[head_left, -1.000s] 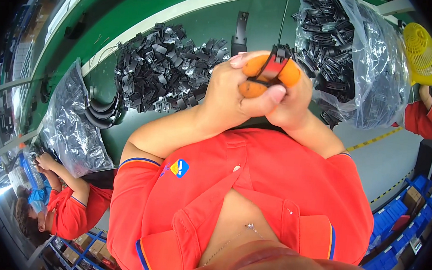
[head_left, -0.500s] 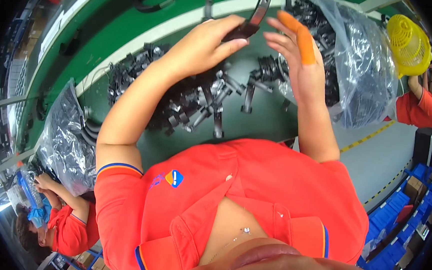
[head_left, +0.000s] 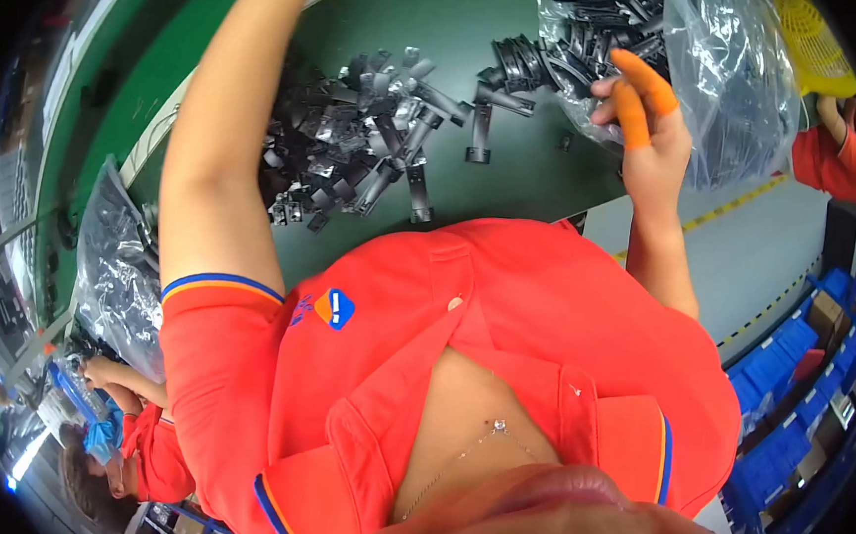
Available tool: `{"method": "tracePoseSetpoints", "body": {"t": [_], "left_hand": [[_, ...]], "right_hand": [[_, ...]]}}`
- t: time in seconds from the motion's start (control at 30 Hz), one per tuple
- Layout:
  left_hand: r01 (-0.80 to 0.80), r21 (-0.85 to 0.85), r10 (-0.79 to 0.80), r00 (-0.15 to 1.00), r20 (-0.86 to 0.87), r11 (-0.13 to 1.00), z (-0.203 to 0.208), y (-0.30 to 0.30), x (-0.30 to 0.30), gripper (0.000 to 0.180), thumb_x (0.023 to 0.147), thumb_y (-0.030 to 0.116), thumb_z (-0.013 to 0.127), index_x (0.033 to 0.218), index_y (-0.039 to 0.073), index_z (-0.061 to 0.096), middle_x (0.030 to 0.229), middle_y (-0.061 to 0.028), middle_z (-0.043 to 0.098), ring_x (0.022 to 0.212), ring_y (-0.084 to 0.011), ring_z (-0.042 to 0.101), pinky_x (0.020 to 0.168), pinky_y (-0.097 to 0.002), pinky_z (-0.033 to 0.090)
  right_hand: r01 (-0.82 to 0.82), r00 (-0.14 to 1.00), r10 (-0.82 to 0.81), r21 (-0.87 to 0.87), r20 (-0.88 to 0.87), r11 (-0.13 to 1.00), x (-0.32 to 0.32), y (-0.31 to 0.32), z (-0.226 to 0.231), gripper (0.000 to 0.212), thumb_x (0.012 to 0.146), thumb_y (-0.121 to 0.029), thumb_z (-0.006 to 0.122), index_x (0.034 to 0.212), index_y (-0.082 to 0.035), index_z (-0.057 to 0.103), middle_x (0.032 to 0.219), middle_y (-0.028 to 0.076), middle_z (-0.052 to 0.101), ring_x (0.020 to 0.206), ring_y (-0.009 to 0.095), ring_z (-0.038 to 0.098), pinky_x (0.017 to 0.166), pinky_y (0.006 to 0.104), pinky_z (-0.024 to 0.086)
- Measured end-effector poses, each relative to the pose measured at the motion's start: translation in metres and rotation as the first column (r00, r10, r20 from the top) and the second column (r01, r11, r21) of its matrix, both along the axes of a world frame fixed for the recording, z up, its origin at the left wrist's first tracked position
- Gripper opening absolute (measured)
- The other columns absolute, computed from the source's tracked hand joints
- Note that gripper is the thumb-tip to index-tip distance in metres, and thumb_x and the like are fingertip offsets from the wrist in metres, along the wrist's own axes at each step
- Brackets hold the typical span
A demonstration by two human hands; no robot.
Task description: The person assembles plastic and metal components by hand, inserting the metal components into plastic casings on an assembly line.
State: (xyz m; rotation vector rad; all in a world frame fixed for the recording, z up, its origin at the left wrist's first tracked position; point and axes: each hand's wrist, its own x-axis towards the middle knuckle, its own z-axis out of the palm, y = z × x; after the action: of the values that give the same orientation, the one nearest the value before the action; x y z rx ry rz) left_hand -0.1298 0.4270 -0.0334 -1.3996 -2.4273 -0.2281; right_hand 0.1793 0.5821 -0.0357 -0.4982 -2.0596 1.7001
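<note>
My left forearm (head_left: 236,105) stretches to the top edge of the picture, and the hand lies beyond it, out of sight. My right hand (head_left: 656,129), with orange covers on two fingers, hovers by the mouth of a clear plastic bag (head_left: 729,80) of black curved parts (head_left: 604,26). Its fingers are apart and loosely bent, with nothing visible in them. On the green table (head_left: 513,189), between my arms, lies a loose heap of small black clip-like parts (head_left: 358,128). A few longer black pieces (head_left: 479,132) lie to the right of that heap.
At the far right stands a yellow plastic basket (head_left: 811,41), with a person in red (head_left: 843,152) beside it. Another clear bag (head_left: 120,265) sits at the left, near a second person in red (head_left: 152,446). Blue bins (head_left: 779,361) line the right side.
My left hand has moved up and out of the picture, along with the black curved part it held. My right hand has shifted right and down, toward the bag.
</note>
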Motion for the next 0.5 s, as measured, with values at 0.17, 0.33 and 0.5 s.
{"method": "tracePoseSetpoints", "body": {"t": [0.17, 0.33, 0.5], "left_hand": [[0.141, 0.141, -0.180, 0.927, 0.330, 0.980, 0.027, -0.041, 0.027, 0.041, 0.083, 0.021, 0.057, 0.118, 0.002, 0.046, 0.113, -0.0179, 0.052, 0.107, -0.0289, 0.051, 0.093, -0.0426, 0.039], [-0.049, 0.103, -0.024, 0.792, 0.610, 0.994, 0.048, -0.130, 0.086, 0.030, 0.086, 0.016, 0.055, 0.112, 0.002, 0.057, 0.106, -0.0107, 0.061, 0.103, -0.0181, 0.055, 0.090, -0.0275, 0.038], [-0.456, 0.249, 0.181, 0.710, 0.681, 0.854, 0.058, -0.229, 0.131, 0.026, 0.090, 0.012, 0.050, 0.109, -0.004, 0.056, 0.106, -0.0115, 0.061, 0.100, -0.0165, 0.056, 0.090, -0.0263, 0.039]], "right_hand": [[-0.170, 0.973, 0.135, 0.188, 0.188, 0.967, 0.025, -0.004, -0.008, 0.024, 0.087, -0.005, 0.053, 0.110, -0.002, 0.056, 0.091, 0.007, 0.059, 0.071, 0.012, 0.056, 0.068, 0.0228, 0.046], [-0.294, 0.943, 0.126, 0.593, 0.308, 0.749, 0.038, -0.014, -0.039, 0.025, 0.077, -0.002, 0.061, 0.102, -0.005, 0.060, 0.097, 0.012, 0.054, 0.080, 0.025, 0.057, 0.072, 0.0302, 0.046], [-0.336, 0.941, 0.249, 0.564, 0.228, 0.754, 0.027, -0.033, -0.054, 0.026, 0.075, -0.004, 0.064, 0.100, -0.006, 0.061, 0.097, 0.012, 0.054, 0.083, 0.028, 0.055, 0.072, 0.0313, 0.046]]}}
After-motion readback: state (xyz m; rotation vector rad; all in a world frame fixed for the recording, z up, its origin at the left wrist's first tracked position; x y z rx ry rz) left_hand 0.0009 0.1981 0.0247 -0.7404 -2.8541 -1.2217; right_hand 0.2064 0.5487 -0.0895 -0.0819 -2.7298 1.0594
